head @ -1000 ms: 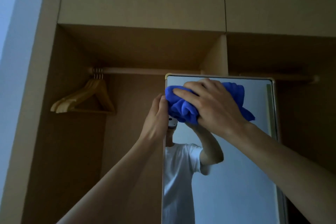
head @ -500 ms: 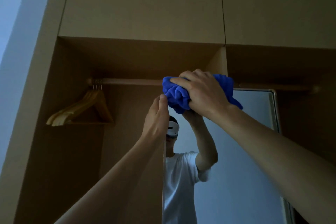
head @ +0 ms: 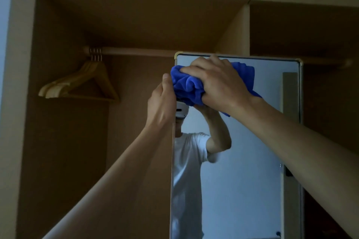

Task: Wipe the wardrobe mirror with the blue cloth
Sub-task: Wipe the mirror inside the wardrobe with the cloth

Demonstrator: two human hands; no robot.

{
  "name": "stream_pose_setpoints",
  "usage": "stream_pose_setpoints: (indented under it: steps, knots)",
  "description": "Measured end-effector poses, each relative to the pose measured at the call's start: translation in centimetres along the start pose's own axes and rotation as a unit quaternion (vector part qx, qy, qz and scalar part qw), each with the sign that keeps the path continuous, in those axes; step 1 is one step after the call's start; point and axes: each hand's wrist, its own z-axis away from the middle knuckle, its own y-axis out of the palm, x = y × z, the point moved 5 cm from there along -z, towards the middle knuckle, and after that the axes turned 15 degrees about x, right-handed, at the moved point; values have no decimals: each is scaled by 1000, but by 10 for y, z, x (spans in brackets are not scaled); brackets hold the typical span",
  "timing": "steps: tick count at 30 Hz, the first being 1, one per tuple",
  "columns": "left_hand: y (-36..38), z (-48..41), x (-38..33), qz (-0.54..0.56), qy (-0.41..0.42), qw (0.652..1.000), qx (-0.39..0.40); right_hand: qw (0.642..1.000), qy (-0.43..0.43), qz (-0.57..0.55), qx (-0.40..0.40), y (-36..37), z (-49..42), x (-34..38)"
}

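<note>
Steadying is why the left grip [head: 161, 103] clasps the mirror [head: 242, 161] edge while the right grip [head: 219, 85], closed round the blue cloth [head: 186, 85], wipes.

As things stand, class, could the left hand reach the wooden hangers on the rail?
Probably yes. The left hand holds the wardrobe mirror by its left edge; nothing stands between it and the wooden hangers to its left, though it must let go first.
</note>
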Motion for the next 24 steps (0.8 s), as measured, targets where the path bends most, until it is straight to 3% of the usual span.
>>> stream_pose_setpoints:
  steps: [14, 24]
  knots:
    - [8, 51, 57, 32, -101, 994, -22, 998, -2, 62, 7, 44, 58, 45]
    - [11, 98, 117, 8, -170, 985, -6, 1000, 14, 17, 14, 71, 102, 80]
